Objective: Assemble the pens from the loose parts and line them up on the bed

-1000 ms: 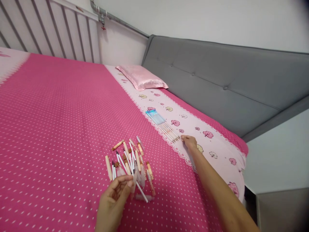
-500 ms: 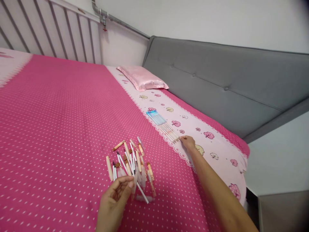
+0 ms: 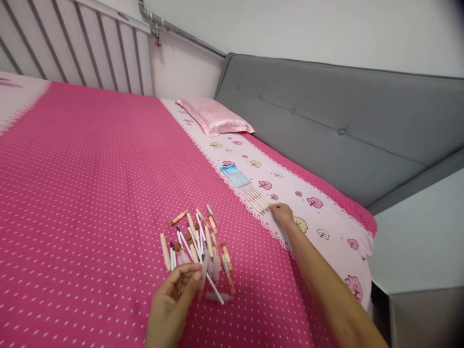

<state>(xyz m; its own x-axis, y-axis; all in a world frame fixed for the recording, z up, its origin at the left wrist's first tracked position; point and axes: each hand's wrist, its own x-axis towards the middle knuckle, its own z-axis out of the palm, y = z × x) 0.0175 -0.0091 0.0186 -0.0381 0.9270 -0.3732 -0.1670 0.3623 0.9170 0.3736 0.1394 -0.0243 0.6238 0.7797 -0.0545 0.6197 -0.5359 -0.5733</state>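
A loose pile of pens [image 3: 208, 240], with white, cream, brown-capped and translucent pinkish barrels, lies on the bedspread. At its near side my left hand [image 3: 174, 295] is closed, thumb and forefinger pinching a pale pinkish pen [image 3: 203, 275]. Farther right, a neat row of pens lies side by side on the white printed band: light-blue pens [image 3: 236, 176] at the far end, white-and-peach pens [image 3: 254, 198] nearer me. My right hand [image 3: 282, 212] pinches at the near end of the peach pens, its fingertips on the outermost one; the fingers partly hide the contact.
Pink dotted bedspread [image 3: 108, 159] covers the bed. A pink satin pillow [image 3: 215, 116] lies beyond the row, against the grey padded headboard [image 3: 326, 111]. A white radiator [image 3: 72, 43] and a grey pipe [image 3: 188, 35] run along the wall.
Both hands stay almost where they were, and the pens lie as before. The view has shifted very slightly.
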